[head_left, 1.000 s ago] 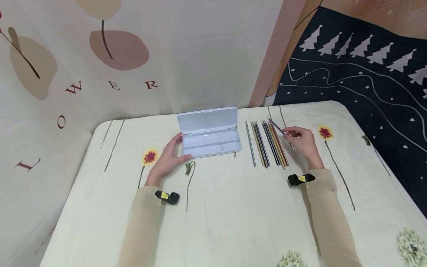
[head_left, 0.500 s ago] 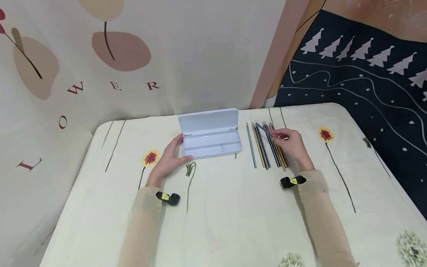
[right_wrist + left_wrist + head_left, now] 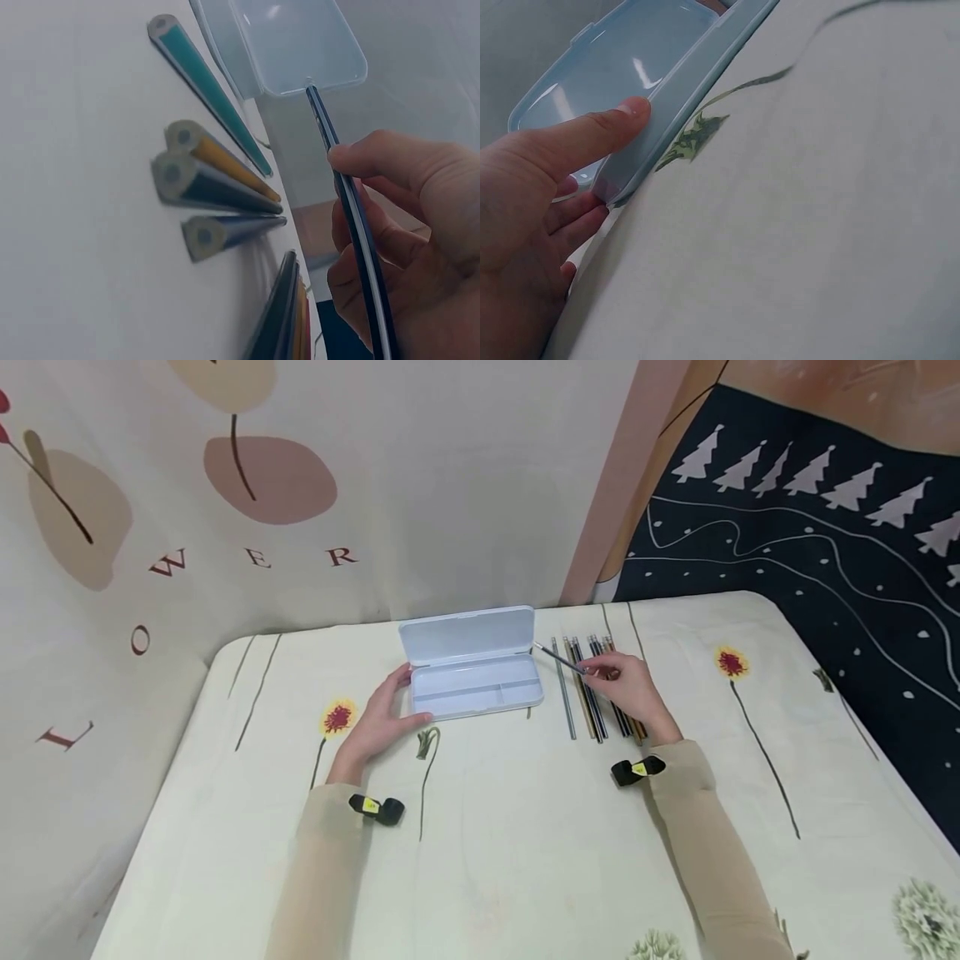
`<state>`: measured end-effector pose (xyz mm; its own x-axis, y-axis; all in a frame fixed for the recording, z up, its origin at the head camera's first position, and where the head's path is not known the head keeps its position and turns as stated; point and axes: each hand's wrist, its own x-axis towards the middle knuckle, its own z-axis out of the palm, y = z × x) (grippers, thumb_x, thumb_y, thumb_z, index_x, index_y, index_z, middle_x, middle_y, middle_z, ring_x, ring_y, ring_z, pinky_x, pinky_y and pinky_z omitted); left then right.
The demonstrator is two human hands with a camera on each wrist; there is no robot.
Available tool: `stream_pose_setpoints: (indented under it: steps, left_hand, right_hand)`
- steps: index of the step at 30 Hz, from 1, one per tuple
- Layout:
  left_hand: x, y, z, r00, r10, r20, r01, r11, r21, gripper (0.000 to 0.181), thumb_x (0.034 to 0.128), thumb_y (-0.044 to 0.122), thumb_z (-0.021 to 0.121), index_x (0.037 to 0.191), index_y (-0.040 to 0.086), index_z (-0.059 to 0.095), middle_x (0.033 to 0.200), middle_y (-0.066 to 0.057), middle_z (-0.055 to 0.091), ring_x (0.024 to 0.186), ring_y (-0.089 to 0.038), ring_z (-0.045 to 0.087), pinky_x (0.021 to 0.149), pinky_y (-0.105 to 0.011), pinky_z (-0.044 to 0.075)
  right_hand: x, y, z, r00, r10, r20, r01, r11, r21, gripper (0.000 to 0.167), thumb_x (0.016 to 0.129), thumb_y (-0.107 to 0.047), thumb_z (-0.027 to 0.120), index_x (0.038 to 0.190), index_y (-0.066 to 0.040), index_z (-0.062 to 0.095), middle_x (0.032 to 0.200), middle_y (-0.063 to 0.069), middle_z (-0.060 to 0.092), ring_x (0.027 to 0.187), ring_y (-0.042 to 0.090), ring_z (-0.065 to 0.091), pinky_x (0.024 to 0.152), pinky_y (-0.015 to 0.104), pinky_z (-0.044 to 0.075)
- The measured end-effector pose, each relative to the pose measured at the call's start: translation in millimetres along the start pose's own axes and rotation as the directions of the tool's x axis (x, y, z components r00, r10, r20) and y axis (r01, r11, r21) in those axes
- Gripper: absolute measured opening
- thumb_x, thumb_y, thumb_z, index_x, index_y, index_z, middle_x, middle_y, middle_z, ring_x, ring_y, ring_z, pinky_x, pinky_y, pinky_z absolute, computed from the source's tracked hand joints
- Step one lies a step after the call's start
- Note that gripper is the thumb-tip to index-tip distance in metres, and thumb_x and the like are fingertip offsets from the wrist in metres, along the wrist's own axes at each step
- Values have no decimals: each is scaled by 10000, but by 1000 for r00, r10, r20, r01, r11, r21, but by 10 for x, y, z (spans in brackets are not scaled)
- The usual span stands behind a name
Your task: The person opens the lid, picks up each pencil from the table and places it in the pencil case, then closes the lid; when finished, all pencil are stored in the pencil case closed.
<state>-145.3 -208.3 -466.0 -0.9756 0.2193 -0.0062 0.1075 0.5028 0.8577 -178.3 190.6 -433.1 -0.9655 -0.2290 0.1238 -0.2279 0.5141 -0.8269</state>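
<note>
A pale blue plastic pencil case (image 3: 468, 637) lies on the table with its lid raised. Its tray shows long and short compartments with nothing in them. My left hand (image 3: 380, 718) holds the case's left end; in the left wrist view the thumb (image 3: 600, 133) presses the front wall while fingertips touch the corner. Thumb and fingers of my right hand (image 3: 624, 687) pinch a dark blue pencil (image 3: 352, 202). It is tilted above the other pencils, its far end pointing left towards the case. Beneath the right hand lie several pencils (image 3: 592, 710), partly covered by it.
A teal pencil (image 3: 564, 693) lies apart from the others, nearest the case. The white tablecloth (image 3: 510, 827) has printed flowers. A pale wall cloth (image 3: 465, 485) hangs behind the table, and a dark cloth with trees (image 3: 795, 543) is at the right.
My right hand has moved left with the dark blue pencil, from over the right end of the pencil row towards the case. The left hand has stayed at the case.
</note>
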Motion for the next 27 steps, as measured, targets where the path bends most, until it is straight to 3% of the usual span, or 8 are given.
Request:
stream_pose_setpoints:
  steps: [8,15,27]
  left_hand:
    - [0,-7,-4,1000,7,-5,-7,1000,-7,939,814,204,794,1534,70,206,1487,-176,372,1401,-314,255,1151,-503,86]
    - [-1,16,11,1000,-1,8,1,1000,-16,940,814,206,793,1533,62,205,1489,-179,365,1406,-321,237,1148,-514,85]
    - [-2,29,1,1000,-20,4,20,1000,8,941,820,240,788,1538,81,202,1501,-159,358,1416,-310,220,1148,-516,81]
  right_hand:
    - [92,8,146,997,-54,48,54,999,2,201,868,11,676,1064,18,720,903,121,653,804,216,556,690,256,463]
    - [132,-49,291,992,-85,95,82,996,32,196,869,9,675,1058,1,726,889,97,648,753,211,551,635,255,449]
    - [306,-246,625,967,-160,199,151,987,60,176,860,5,676,1020,-19,745,872,58,641,772,189,576,660,284,479]
